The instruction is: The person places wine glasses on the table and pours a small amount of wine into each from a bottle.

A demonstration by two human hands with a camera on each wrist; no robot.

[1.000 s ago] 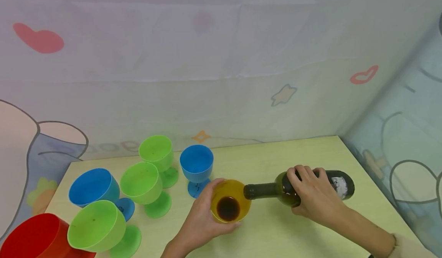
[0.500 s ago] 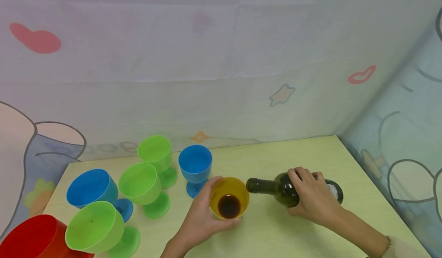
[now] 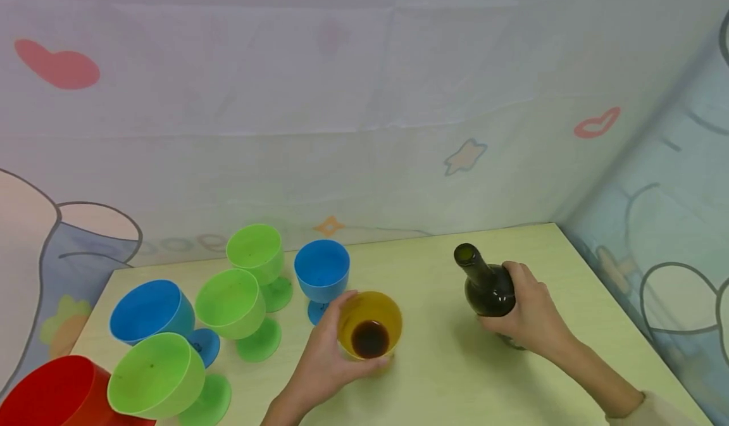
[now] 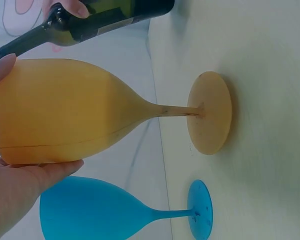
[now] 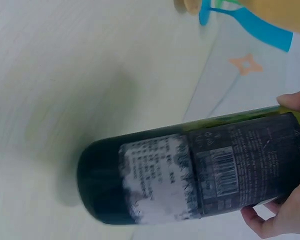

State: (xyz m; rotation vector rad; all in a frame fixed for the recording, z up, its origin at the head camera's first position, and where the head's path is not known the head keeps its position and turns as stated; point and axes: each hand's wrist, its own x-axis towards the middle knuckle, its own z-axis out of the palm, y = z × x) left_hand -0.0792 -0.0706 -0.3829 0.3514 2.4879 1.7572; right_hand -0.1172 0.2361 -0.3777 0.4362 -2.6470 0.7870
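Observation:
My left hand (image 3: 324, 361) holds a yellow plastic goblet (image 3: 390, 309) by its bowl, thumb on the near side and fingers on the far side. Dark liquid (image 3: 370, 339) lies in the bottom of the bowl. In the left wrist view the goblet's round foot (image 4: 208, 113) is at or just above the tabletop. To the right, my right hand (image 3: 532, 312) grips a dark green wine bottle (image 3: 491, 292) round its body, the neck leaning up and left, away from the goblet. The right wrist view shows the bottle's printed label (image 5: 230, 167) and its base over the table; contact there is unclear.
A blue goblet (image 3: 322, 268) stands just behind the yellow one. Farther left are several green goblets (image 3: 228, 306), another blue one (image 3: 150, 312) and a red one (image 3: 54, 391) at the frame's edge. A printed cloth (image 3: 364, 97) hangs behind the pale table (image 3: 433, 375).
The bottle has swung from nearly level, mouth by the goblet's rim, to a much more upright lean farther right. The yellow goblet has shifted slightly left and stays in my left hand.

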